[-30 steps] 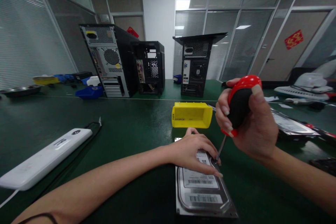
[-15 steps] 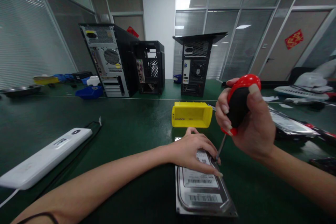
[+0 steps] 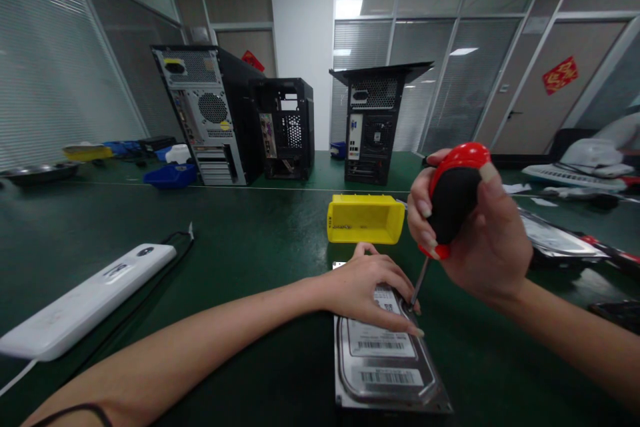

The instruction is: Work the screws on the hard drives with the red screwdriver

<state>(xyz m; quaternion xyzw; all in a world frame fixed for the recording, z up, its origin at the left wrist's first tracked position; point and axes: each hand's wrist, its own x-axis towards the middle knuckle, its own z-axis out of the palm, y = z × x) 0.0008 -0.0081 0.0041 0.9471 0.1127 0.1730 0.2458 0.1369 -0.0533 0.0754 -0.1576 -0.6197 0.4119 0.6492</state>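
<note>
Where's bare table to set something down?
Bare dark green tabletop lies left of the yellow plastic bin, between the silver-backed black computer tower and your left forearm. It's crowded under your left hand, on the flat silver hard drive, and right of your right hand, with its red-and-black screwdriver, where another silver drive lies.

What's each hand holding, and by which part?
Right hand: screwdriver, by its red-and-black handle. Left hand lies across the hard drive's far half; grip unclear.
</note>
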